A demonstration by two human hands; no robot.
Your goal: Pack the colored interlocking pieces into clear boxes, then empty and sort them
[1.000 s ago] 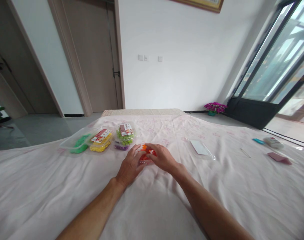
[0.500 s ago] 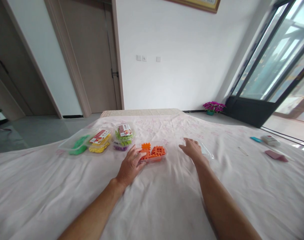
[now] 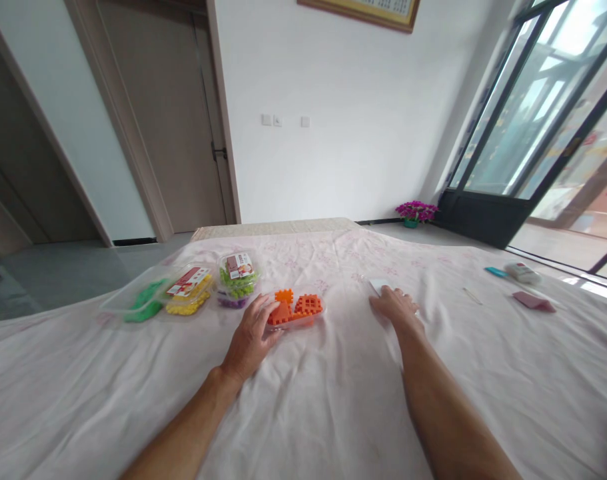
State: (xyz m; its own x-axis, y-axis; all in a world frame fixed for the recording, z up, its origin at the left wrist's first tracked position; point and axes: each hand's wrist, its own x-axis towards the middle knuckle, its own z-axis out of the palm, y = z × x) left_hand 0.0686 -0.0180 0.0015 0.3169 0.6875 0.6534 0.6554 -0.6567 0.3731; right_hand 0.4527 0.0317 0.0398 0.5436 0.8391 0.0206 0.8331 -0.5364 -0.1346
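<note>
My left hand (image 3: 252, 339) is closed around the left end of a clear plastic tub (image 3: 303, 323) on the cloth. Orange interlocking plastic blocks (image 3: 308, 305) fill it and stick up over its rim. To the right, my right hand (image 3: 397, 308) lies over a clear plastic lid with a pale label (image 3: 378, 287), fingers bent down around its edges. Its fingertips are partly hidden. Left of the tub stands a clear box of green and purple blocks (image 3: 238, 279), beside a box of yellow blocks (image 3: 189, 293).
A larger clear container (image 3: 118, 303) with green pieces (image 3: 147, 301) lies at the far left. On the right are a thin pale stick (image 3: 473, 296), a pink folded piece (image 3: 533, 301), a white packet (image 3: 522, 273) and a blue item (image 3: 496, 271). A wrinkled pale cloth (image 3: 323, 413) covers the surface.
My right hand has shifted right across the lid, so its label now shows left of my fingers. My left hand stays at the tub. The view has turned slightly right.
</note>
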